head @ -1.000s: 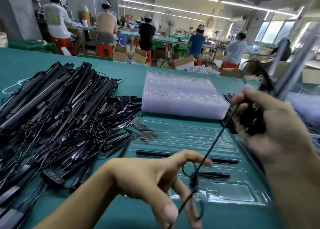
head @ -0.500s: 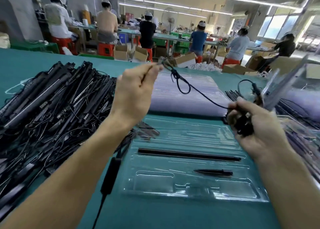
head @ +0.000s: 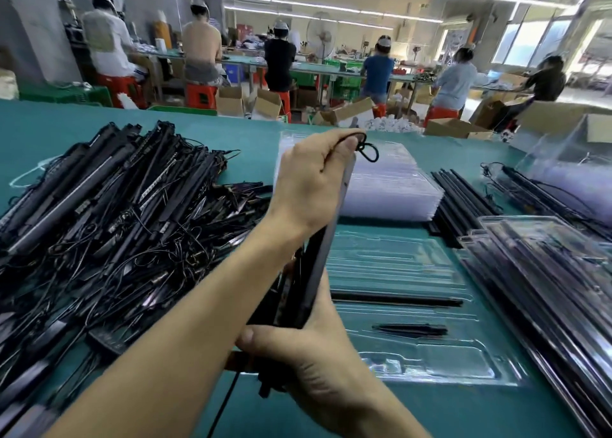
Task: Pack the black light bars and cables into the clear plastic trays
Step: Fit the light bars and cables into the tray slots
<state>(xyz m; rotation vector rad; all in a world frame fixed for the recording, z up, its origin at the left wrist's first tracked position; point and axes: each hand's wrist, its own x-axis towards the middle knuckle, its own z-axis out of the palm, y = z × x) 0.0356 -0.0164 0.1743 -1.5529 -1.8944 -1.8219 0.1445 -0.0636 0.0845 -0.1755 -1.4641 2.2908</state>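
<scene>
Teal workbench (head: 430, 411): long black light bar (head: 317, 267) stands steeply, left hand (head: 311, 179) clamped on its top and thin black cable (head: 369, 153), right hand (head: 308, 355) gripping its base — clear plastic tray (head: 447, 368) lies rightward, slots crosswise.

A black light bar (head: 314, 278) is held almost upright over the green tabletop (head: 49, 129). Its top end and a looped cable (head: 362, 146) are held by the left grip (head: 311, 179). Its bottom end is held by the right grip (head: 308, 361). A clear tray (head: 447, 368) is laid just beside them.
</scene>
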